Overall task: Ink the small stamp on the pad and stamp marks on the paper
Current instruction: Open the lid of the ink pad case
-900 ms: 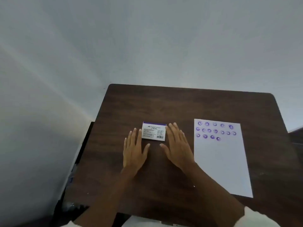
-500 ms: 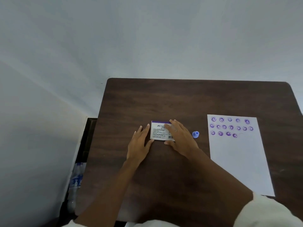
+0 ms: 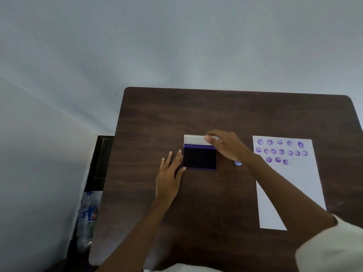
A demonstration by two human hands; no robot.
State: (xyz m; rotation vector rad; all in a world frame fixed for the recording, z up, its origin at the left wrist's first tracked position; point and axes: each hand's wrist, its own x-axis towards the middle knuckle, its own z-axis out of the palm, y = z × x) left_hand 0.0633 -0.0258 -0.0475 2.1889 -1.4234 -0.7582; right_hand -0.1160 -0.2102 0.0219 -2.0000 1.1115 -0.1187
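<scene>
**Ink pad open, lid tipped back, stamp lying free on the bench**

Nearest: both forearms reach in over the near edge of the bench [image 3: 196, 114]; a white sleeve [image 3: 332, 246] shows at lower right. Bare dark wood lies between the forearms and under them, unobstructed up to the pad.

Left hand [image 3: 169, 173]: flat on the bench, fingers spread loosely, holding nothing. Its fingertips lie against or just beside the left edge of the ink pad [image 3: 199, 157]; contact cannot be told for sure.

The pad sits between the two hands, its dark purple surface exposed and facing up.

Right hand [image 3: 227, 147]: to the right of the pad and past it, fingers pinched on the right end of the white lid [image 3: 194, 139], which stands raised along the pad's far edge.

Small stamp [image 3: 237, 163]: pale blue, on the bench just under the right wrist, partly hidden by it, between the pad and the paper [image 3: 294, 185]. Neither hand holds it.

The paper lies right of the right hand, forearm crossing its near left corner. Three rows of purple marks [image 3: 280, 151] fill its far end; the rest is blank.

Beyond the hands: open bench to the far edge, then wall.
</scene>
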